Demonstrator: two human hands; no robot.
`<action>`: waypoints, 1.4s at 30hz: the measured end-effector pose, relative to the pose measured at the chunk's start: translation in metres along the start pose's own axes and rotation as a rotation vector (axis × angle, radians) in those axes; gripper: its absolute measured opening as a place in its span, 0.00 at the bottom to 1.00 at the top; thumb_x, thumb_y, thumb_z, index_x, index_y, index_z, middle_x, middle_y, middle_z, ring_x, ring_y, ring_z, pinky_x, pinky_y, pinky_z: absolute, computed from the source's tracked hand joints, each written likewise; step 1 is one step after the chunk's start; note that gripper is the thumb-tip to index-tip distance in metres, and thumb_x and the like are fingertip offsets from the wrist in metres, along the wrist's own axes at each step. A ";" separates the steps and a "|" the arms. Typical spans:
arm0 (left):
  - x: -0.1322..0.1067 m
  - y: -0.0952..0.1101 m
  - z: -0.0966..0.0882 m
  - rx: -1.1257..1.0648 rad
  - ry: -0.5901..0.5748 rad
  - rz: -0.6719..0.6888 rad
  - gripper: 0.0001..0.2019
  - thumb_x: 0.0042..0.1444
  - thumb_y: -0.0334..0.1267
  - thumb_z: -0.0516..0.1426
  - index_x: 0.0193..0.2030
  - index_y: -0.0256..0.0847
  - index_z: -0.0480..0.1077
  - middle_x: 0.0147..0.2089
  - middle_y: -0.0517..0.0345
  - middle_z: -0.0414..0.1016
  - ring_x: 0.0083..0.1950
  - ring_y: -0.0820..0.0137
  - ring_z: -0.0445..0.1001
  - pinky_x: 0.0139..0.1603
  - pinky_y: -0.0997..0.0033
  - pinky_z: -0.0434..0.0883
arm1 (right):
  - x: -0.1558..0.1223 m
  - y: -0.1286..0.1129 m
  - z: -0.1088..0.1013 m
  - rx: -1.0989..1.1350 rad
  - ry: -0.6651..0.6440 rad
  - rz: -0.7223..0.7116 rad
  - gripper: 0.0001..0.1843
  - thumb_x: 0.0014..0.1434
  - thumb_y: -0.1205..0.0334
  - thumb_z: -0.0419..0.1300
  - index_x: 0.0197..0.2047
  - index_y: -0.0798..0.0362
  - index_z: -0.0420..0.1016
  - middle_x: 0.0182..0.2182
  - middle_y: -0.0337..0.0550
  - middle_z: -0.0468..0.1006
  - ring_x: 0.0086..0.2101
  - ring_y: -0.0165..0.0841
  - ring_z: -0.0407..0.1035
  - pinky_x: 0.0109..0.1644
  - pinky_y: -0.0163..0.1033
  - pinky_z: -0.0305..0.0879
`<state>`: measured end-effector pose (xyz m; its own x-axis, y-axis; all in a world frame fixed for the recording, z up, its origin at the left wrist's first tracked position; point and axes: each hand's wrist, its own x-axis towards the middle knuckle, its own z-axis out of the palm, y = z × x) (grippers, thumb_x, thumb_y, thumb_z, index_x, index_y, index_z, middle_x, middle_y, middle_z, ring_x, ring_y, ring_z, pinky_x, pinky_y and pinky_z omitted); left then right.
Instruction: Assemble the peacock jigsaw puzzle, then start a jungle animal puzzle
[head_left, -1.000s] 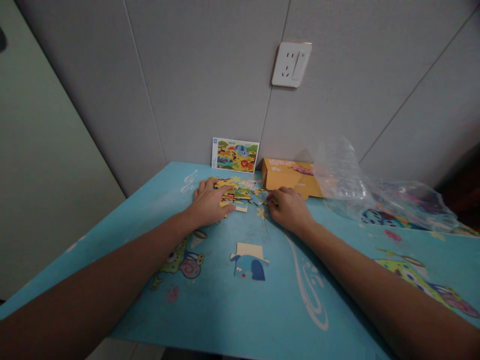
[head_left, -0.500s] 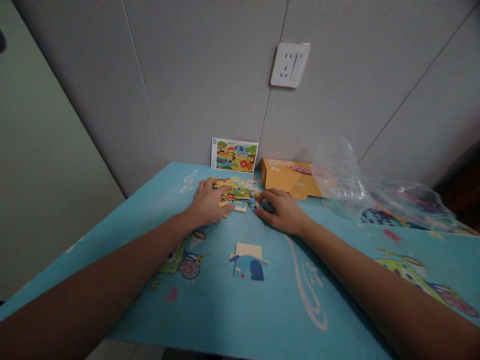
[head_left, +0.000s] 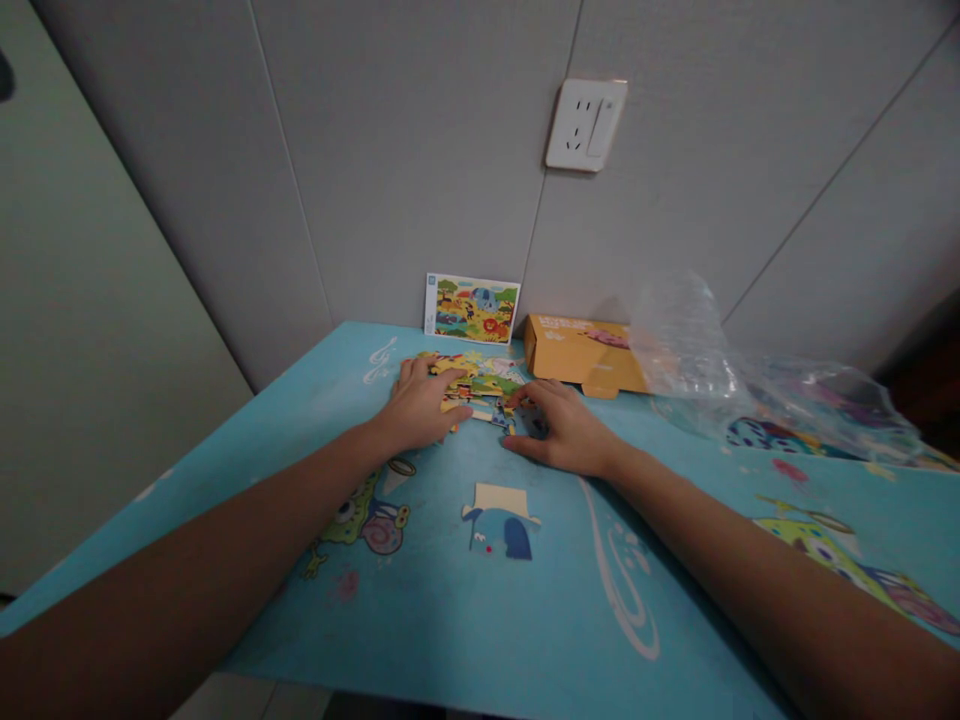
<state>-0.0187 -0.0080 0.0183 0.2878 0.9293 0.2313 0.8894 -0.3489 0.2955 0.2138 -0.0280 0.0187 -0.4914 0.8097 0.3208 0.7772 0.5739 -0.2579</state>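
Note:
A heap of colourful jigsaw pieces lies toward the back of the table, between my two hands. My left hand rests at the heap's left side, fingers spread over its edge and thumb pointing right. On the other side, my right hand has its fingers curved over pieces at the heap's right edge, with the thumb well apart and lower on the table. Dark bits of pieces show in the gap beneath its palm. Nearer to me, apart from both hands, a blue elephant section of jigsaw lies with a cream piece at its top.
A picture card with animals leans against the grey wall. Beside it lies an orange box, partly covered by crumpled clear plastic on the right. The blue table cover has cartoon prints. A socket is on the wall.
My right thumb has moved left and down, widening its gap from the index finger. My left hand stays at the heap. The camera view has shifted slightly.

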 end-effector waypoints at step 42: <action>-0.009 0.012 -0.009 -0.180 0.228 0.487 0.15 0.49 0.50 0.64 0.39 0.44 0.79 0.62 0.49 0.62 0.66 0.49 0.49 0.66 0.41 0.52 | -0.006 -0.016 -0.002 0.619 0.460 0.043 0.14 0.55 0.57 0.65 0.42 0.50 0.67 0.38 0.40 0.72 0.38 0.34 0.68 0.41 0.39 0.64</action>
<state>-0.0138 -0.0212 0.0284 0.5475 0.6137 0.5689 0.5929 -0.7642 0.2538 0.2046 -0.0424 0.0225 -0.1483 0.7780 0.6105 0.3640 0.6169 -0.6978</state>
